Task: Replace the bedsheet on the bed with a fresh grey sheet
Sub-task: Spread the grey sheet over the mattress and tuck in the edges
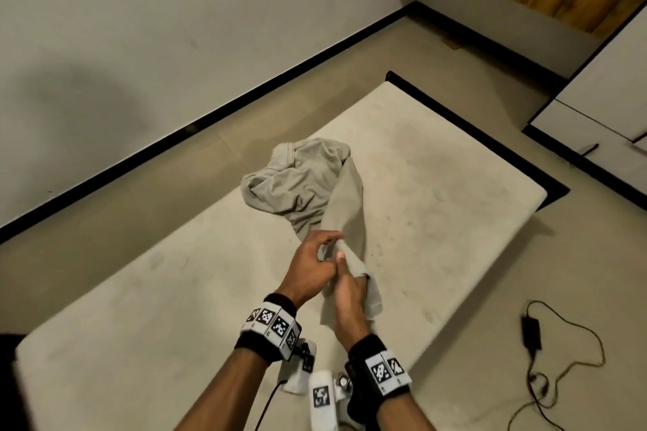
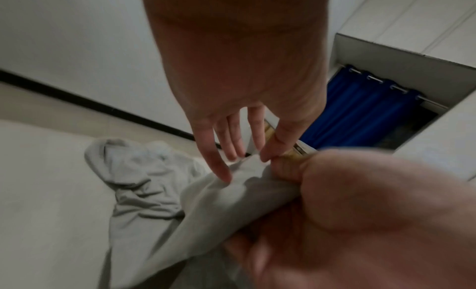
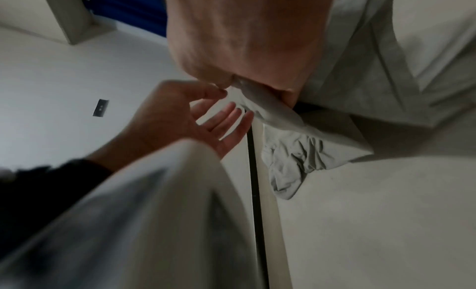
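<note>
The right hand (image 1: 350, 294) is closed in a fist around a gathered end of the grey sheet (image 1: 308, 185), with the cloth running up out of the top of the fist and a short tail hanging down below it. The left hand (image 1: 311, 266) sits right against that fist on its left side. From the left wrist view, its thumb and forefinger pinch the fabric just where it leaves the fist, while the other fingers (image 2: 219, 163) stay fairly straight and spread, their tips lying on the cloth.

Beyond the grip, the sheet stretches away in a taut fold and then collapses into a crumpled heap lying on the bare mattress (image 1: 437, 185). The held end is lifted off that surface; the heap rests on it, well past the fingertips. The mattress itself lies low on the floor (image 1: 402, 45), and both hands are over its middle.

To the right of the grip, off the mattress edge, a black power adapter with its cable (image 1: 532, 329) lies loose on the floor. Farther off on that side stands a white cabinet (image 1: 595, 87), doors closed in the head view, so I cannot tell what it holds. Past the heap, the left wrist view shows a blue curtain (image 2: 360, 110) on a rod within a recess.

Both wrists wear black bands with printed markers (image 1: 273, 325).
</note>
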`<act>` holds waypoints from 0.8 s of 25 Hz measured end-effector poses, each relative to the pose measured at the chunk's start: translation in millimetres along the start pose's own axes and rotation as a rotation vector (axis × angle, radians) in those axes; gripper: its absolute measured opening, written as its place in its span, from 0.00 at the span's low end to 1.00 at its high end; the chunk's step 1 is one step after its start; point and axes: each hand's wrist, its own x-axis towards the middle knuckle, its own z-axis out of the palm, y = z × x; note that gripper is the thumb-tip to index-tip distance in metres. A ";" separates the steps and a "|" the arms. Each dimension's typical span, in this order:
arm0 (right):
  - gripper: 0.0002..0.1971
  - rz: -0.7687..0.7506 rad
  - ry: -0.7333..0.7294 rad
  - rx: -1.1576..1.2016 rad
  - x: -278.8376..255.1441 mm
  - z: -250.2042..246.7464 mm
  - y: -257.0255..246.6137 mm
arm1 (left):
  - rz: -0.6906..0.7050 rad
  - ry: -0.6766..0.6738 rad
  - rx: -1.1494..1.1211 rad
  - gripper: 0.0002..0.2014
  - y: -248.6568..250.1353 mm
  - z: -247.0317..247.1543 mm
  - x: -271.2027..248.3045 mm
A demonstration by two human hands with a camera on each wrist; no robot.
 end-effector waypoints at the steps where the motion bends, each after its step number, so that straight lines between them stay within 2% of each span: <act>1: 0.13 -0.001 -0.048 0.024 -10.5 0.4 -3.5 | -0.002 -0.027 -0.017 0.32 3.3 -2.8 -10.8; 5: 0.13 0.024 -0.215 0.074 -41.3 2.4 -29.0 | 0.169 -0.082 0.142 0.39 21.0 -11.3 -35.9; 10: 0.12 0.071 -0.343 0.138 -63.2 -17.3 -63.7 | 0.130 -0.212 0.318 0.43 51.7 -17.0 -34.8; 11: 0.12 0.086 -0.357 0.164 -63.7 -23.0 -71.2 | 0.139 -0.194 0.353 0.41 60.1 -15.5 -32.7; 15: 0.14 0.160 -0.405 0.230 -57.7 -42.0 -87.4 | 0.188 0.154 0.394 0.19 87.2 1.9 -29.3; 18: 0.17 0.281 -0.258 0.274 -39.6 -57.2 -96.3 | 0.113 0.292 0.321 0.09 108.7 16.8 -26.3; 20: 0.23 0.390 -0.210 0.323 -27.1 -63.3 -106.1 | 0.116 0.390 0.178 0.06 124.5 16.7 -26.4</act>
